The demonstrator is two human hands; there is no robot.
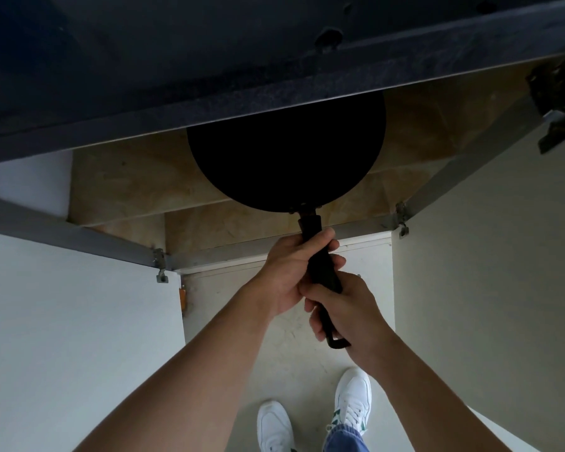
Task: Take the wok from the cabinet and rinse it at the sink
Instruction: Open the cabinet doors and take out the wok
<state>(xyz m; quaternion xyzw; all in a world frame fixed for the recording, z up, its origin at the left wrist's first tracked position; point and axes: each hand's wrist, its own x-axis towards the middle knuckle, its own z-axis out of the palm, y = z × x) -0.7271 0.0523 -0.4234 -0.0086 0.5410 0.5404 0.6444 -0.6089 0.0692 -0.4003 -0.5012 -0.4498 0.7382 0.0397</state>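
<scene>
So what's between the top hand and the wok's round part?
Only a short bare stretch of black handle joins the left hand to the wok bowl, in the head view.

Both hands [286,272] [346,309] around wok [284,151] handle [324,270]

Overhead, countertop edge [274,104] covers wok [284,154] far half; L door [62,337] & R door [486,272] (both swung wide) flank free gap.

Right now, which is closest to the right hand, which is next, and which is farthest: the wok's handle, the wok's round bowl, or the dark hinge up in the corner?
1. Wok handle, inside the right hand's grip.
2. Wok bowl, just ahead, partly under the countertop.
3. Dark hinge, far off at the upper right.
</scene>
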